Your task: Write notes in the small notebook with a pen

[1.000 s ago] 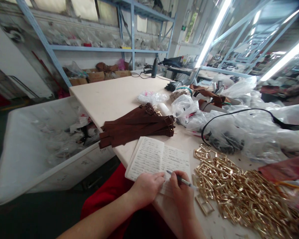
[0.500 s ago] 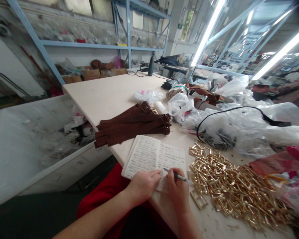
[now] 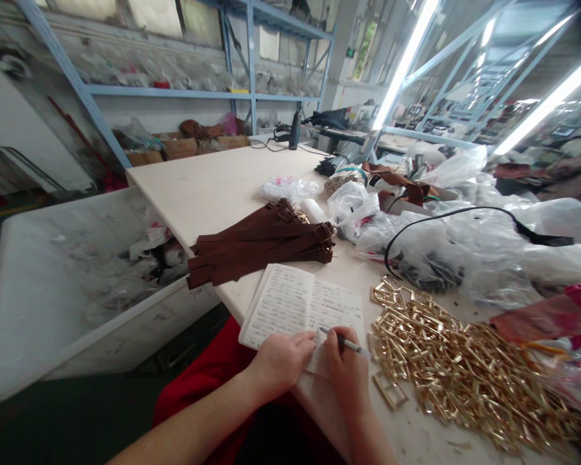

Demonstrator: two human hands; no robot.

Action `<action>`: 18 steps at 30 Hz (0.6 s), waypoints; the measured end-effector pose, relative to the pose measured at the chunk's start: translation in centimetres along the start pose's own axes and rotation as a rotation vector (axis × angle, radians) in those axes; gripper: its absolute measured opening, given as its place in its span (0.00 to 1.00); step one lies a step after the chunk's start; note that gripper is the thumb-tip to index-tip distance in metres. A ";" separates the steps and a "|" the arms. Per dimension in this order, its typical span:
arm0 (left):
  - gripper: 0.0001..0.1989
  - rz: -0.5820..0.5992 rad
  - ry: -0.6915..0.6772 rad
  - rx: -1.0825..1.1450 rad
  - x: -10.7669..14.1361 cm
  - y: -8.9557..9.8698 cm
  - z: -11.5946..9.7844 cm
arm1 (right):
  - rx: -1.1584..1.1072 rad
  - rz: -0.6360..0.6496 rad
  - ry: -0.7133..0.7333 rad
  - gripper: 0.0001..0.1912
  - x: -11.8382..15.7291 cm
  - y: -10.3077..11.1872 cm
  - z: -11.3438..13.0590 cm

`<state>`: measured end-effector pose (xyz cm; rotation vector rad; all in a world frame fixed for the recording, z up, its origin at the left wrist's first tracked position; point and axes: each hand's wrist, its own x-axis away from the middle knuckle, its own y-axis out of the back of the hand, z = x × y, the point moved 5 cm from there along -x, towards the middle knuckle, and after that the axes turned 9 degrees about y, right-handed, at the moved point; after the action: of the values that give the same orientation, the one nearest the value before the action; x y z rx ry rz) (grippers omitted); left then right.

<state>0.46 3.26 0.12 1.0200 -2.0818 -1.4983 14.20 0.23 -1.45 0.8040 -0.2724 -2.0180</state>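
An open notebook [image 3: 285, 300] covered in handwriting lies at the table's near edge. My left hand [image 3: 283, 361] rests flat on its lower part, fingers stretched toward the middle fold. In my right hand [image 3: 347, 371] a pen [image 3: 351, 344] is gripped, its tip over the right page. Just beyond the notebook lies a bundle of dark brown leather straps [image 3: 261, 242] with buckles at one end. To the right of my right hand spreads a heap of gold rectangular metal buckles [image 3: 455, 361].
Clear plastic bags [image 3: 484, 252] crowd the table's right side, with a black strap [image 3: 445, 212] looping over them. Left of the table [image 3: 174, 184] stands a large white bin [image 3: 121, 342] holding plastic bags. A blue shelf rack [image 3: 164, 92] stands behind.
The whole view has shifted slightly, with things appearing a little farther right. Both hands keep nearly the same place on the notebook, the pen still held.
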 end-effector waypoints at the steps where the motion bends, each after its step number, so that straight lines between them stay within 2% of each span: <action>1: 0.13 0.002 0.000 -0.001 0.0 0.0 0.0 | 0.002 0.004 0.001 0.14 0.0 0.0 0.0; 18: 0.12 0.000 -0.006 -0.034 0.0 0.4 -0.3 | 0.042 -0.010 0.003 0.14 0.0 0.1 -0.1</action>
<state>0.52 3.17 0.60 1.0041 -2.0533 -1.5338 14.28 0.17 -1.52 0.8365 -0.3107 -2.0263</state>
